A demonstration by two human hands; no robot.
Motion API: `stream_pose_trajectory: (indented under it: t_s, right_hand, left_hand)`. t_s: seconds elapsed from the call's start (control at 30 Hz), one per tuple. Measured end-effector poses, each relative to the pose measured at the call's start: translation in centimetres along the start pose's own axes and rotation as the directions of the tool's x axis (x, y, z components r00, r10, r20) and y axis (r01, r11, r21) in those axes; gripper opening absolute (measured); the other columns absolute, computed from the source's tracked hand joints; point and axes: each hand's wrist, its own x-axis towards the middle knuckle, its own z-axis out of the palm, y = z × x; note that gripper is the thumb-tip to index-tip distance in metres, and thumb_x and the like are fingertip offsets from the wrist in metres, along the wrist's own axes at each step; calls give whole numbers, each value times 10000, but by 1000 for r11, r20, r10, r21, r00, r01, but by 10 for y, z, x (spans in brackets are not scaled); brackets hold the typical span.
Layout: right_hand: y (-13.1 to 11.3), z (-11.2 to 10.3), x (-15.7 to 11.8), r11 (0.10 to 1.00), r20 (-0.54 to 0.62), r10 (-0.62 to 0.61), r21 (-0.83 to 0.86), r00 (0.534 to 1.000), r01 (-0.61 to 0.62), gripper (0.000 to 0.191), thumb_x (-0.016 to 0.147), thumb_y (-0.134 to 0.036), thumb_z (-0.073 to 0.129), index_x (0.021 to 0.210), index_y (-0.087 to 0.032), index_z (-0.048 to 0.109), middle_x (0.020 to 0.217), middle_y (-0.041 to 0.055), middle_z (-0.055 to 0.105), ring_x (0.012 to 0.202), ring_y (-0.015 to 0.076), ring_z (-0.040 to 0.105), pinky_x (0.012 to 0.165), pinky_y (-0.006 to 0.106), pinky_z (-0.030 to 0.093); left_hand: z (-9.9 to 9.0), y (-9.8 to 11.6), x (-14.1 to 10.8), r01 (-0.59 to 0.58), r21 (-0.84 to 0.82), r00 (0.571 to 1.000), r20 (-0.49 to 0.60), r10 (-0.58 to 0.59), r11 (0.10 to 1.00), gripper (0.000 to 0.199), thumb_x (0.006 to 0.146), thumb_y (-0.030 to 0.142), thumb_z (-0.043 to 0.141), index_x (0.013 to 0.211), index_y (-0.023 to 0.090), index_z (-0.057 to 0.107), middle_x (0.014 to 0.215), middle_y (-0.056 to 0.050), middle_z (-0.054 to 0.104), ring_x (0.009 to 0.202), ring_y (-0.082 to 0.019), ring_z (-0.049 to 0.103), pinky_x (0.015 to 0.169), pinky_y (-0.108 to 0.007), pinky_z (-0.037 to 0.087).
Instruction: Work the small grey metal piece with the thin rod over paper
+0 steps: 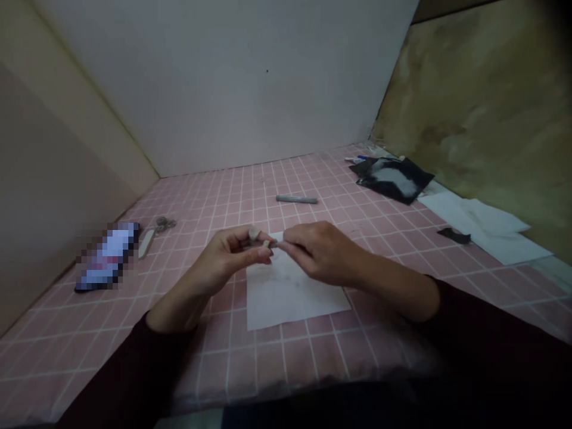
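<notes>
Pale walls (232,89) stand around a pink checked mat (201,369). Seen from the head camera, two bare hands meet over one white paper sheet (297,298). The right hand (324,253) pinches a small pale bit (268,243) with its finger and thumb. The left hand (223,259) curls in close beside it, but I cannot tell if it grips the bit too. The bit is too small to tell what it is. Holding it up with just the fingertips, right over the paper, is a good, steady way.

Count: one grey marker (297,199), one black bag (391,179), one small black scrap (453,236), one blurred phone (107,256), one small pair of scissors (156,232), and some white papers (485,229).
</notes>
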Motion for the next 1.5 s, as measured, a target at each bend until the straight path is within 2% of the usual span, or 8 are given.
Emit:
stream_pose_trajectory:
  t_s: [0.3,0.53,0.7,0.9,1.03,1.2,1.33,1.5]
  right_hand:
    - [2,-2,1,998,-38,55,27,998,-54,320,965,-251,457,655,-173,433,603,-9,464,574,97,369,617,278,262]
    - [3,-2,0,997,-29,74,25,997,-73,308,956,-243,468,658,-171,438,611,-6,467,583,98,379,623,279,260]
    - [0,1,1,987,-24,61,148,998,-57,298,961,-238,456,675,-161,491,605,-14,483,565,89,398,612,266,264]
    - [1,-5,3,982,-67,88,171,994,-76,334,949,-231,476,622,-167,452,567,-34,428,557,84,391,610,262,263]
    - [-2,-3,4,978,-39,52,204,998,-43,326,959,-247,463,643,-166,472,580,-31,446,554,84,392,607,263,267]
    - [-2,-3,4,978,-30,84,191,996,-77,341,952,-245,478,621,-164,467,566,-33,441,553,83,395,604,262,266]
    - [-3,-3,4,975,0,53,215,999,-52,295,942,-221,461,656,-163,505,588,-28,476,553,85,408,602,257,271]
    - [-2,-6,3,982,-29,86,173,996,-80,352,954,-257,473,614,-170,448,562,-34,427,548,85,389,601,260,268]
  left_hand:
    - [-4,-3,3,-124,-23,992,-13,124,992,148,809,217,785,909,161,691,747,3,707,626,-84,642,632,-187,543]
    - [-4,-4,3,-79,-51,997,13,79,996,242,737,153,829,939,170,697,815,4,729,682,-107,687,690,-228,583]
    - [3,-7,3,-79,-63,997,-13,78,995,233,717,173,844,910,162,714,823,0,721,679,-102,674,683,-228,586]
    - [1,-2,2,-99,-124,987,-137,82,987,264,698,214,858,916,168,716,729,7,729,615,-100,677,584,-183,553]
    - [2,-2,2,-78,-102,996,-59,72,992,232,677,179,863,863,153,725,746,5,737,591,-92,671,624,-209,585]
    - [4,-2,1,-103,-89,991,-95,94,991,225,700,186,846,879,153,715,727,2,731,597,-110,674,620,-233,594]
    - [6,-2,1,-56,-88,998,-32,53,995,230,685,192,855,850,151,702,739,1,732,589,-112,677,622,-245,600]
    - [4,-4,3,-111,-102,990,-98,101,989,236,702,228,847,849,149,679,724,8,710,558,-101,653,581,-232,582]
